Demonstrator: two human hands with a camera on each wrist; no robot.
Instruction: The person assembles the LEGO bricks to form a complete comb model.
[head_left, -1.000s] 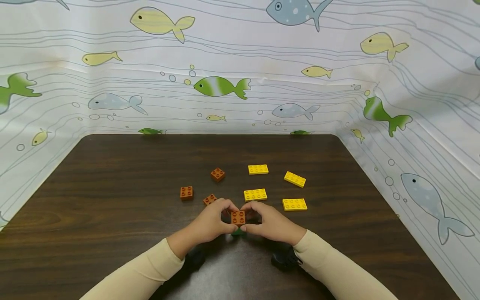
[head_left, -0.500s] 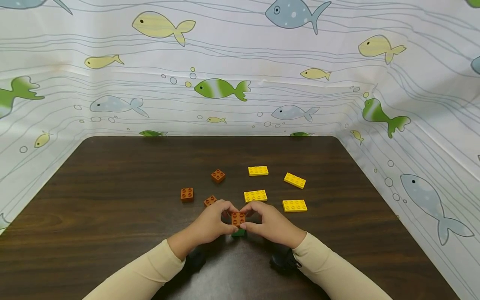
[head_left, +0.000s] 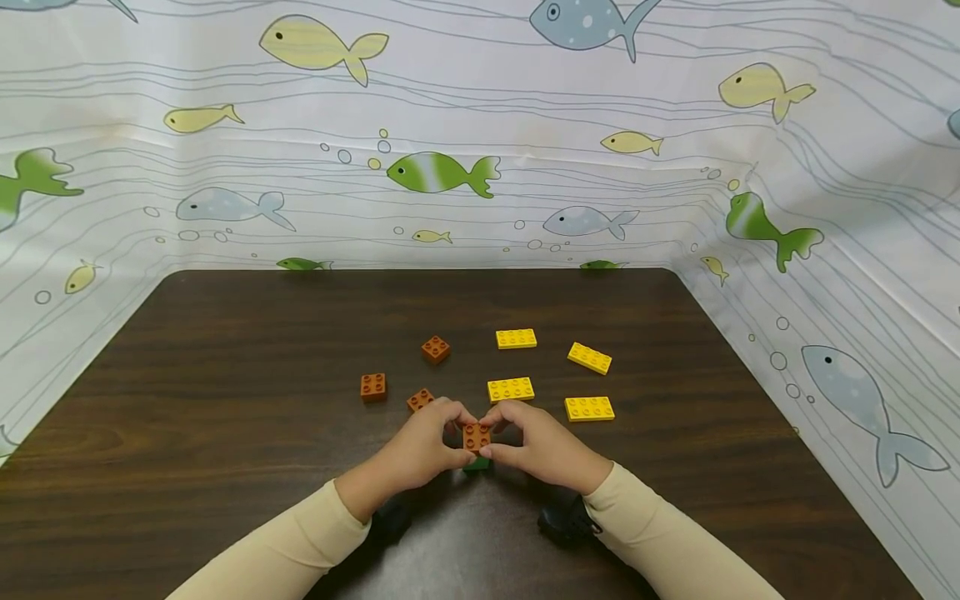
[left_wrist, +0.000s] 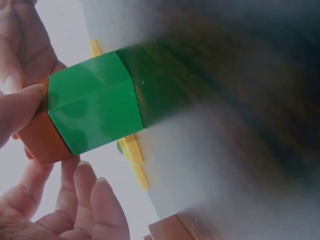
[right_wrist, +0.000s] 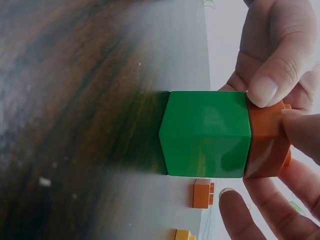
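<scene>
An orange-brown toy brick (head_left: 476, 437) with studs on top sits on a taller green block (head_left: 477, 464) near the table's front middle. From the left, my left hand (head_left: 420, 440) pinches the orange brick between thumb and fingers. My right hand (head_left: 547, 443) grips the same brick from the right. In the left wrist view the green block (left_wrist: 95, 102) stands upright on the table, with the orange brick (left_wrist: 42, 132) flush against its top. The right wrist view has the right thumb at the seam between green block (right_wrist: 205, 135) and orange brick (right_wrist: 267, 137).
Loose orange bricks lie beyond the left hand: one at left (head_left: 373, 387), one farther back (head_left: 435, 349), and one (head_left: 421, 400) partly behind the hand. Several flat yellow bricks (head_left: 511, 390) lie behind and to the right. Fish-patterned cloth (head_left: 450, 217) borders the dark table (head_left: 225, 400).
My right thumb has shifted slightly up and inward onto the orange brick's near corner. The left hand, the bricks and the green block stay in place.
</scene>
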